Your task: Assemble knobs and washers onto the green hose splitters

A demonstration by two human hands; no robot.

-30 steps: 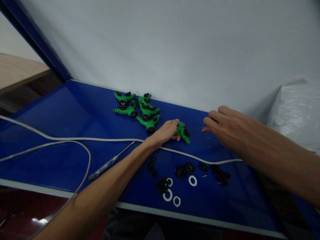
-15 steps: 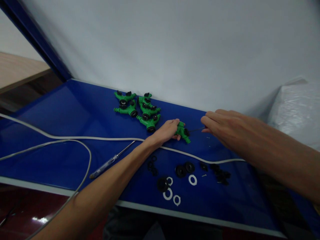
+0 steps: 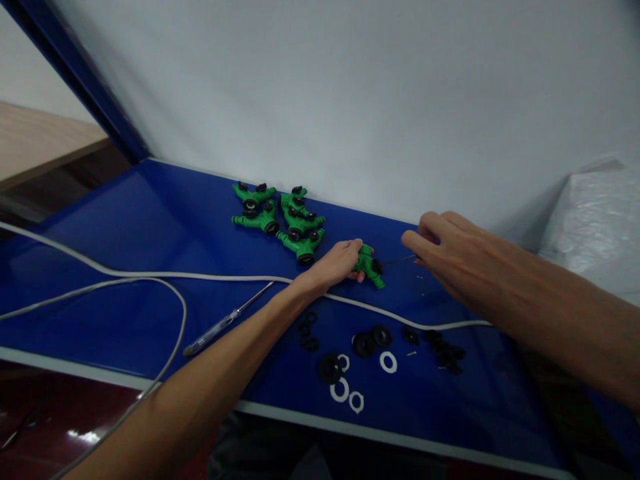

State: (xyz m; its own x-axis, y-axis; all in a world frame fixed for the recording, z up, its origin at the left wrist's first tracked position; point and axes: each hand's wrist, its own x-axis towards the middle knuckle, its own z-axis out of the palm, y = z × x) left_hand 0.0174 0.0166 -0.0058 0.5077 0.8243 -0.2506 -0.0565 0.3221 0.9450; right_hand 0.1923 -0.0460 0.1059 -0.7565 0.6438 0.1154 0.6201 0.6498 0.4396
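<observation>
The left hand [image 3: 345,260] grips a green fitting [image 3: 369,268] at the middle of the blue table [image 3: 165,220], with the thumb on the far side and fingertips showing at the near side. The fitting's black knob [image 3: 377,267] faces right. The right hand [image 3: 440,240], to the right of the fitting, is closed on a driver; the handle is mostly hidden by the fingers. The thin shaft [image 3: 400,259] extends left from the right hand to the knob; whether its tip is seated cannot be determined. Five further fittings [image 3: 303,248] lie in a cluster to the far left of the left hand, close to the wall [image 3: 350,100]. A white cable [image 3: 200,275] runs across the table, passing under the left forearm and on toward the right one. A clear-handled screwdriver [image 3: 215,332] lies left of the left forearm, its blade directed far and right. On the near side of the cable, from left to right, are small black rings [image 3: 312,344], black caps [image 3: 364,345] with white washers [image 3: 383,362] about them, a small screw [image 3: 411,353] and a pile of loose black parts [image 3: 445,352]. A plastic-wrapped package [image 3: 590,227] stands at the far right.
</observation>
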